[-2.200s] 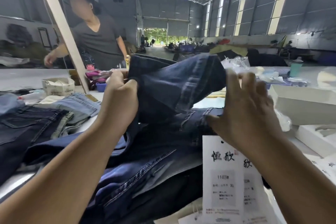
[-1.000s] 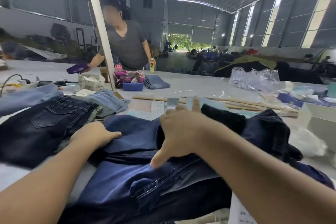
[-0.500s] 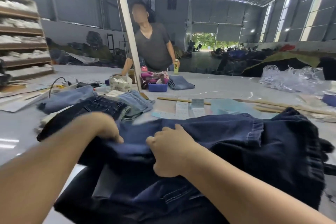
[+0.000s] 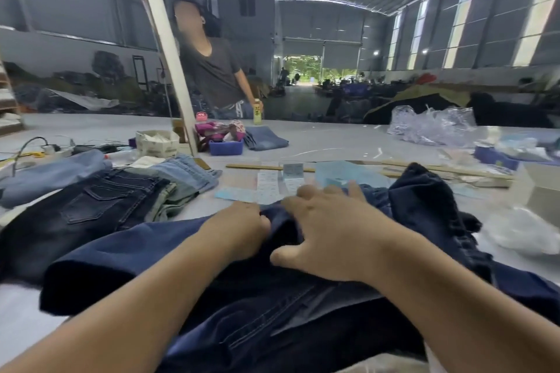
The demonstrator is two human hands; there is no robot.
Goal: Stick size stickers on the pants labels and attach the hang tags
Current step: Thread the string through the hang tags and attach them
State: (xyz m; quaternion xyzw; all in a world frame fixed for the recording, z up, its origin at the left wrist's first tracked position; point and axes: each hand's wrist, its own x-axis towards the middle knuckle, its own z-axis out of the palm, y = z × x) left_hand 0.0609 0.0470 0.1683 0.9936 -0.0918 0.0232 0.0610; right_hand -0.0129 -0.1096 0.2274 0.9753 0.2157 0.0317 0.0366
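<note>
Sorting Out the Dark Pair Before Any Sticker Goes On

Bunching the cloth is where things stand. The dark blue jeans (image 4: pixel 127 254) lie across the near side of the grey table (image 4: pixel 333 142), rumpled, one leg stretched toward the left. The left hand (image 4: pixel 239 227) has its fingers curled into a fold of the denim; the right hand (image 4: pixel 330 236) lies flat on the cloth just beside it, fingers straight, thumb out. No waistband label shows from here, so I judge the job now is finding it.

To do that well, I'd pin the cloth with the flat hand and draw the fold back with the other until the waistband faces up, then smooth it before reaching for anything.

The sticker sheets (image 4: pixel 268 186) lie just beyond the fingertips, near a wooden ruler (image 4: pixel 266 167). On the left a stack of folded jeans (image 4: pixel 100 200) touches the working pair, so spreading that way is tight. A white box (image 4: pixel 542 191) stands at the right edge, crumpled plastic (image 4: pixel 521 230) near it. Open table lies farther back, ahead of a blue tray (image 4: pixel 225 147) and a leaning post (image 4: pixel 166 48).
</note>
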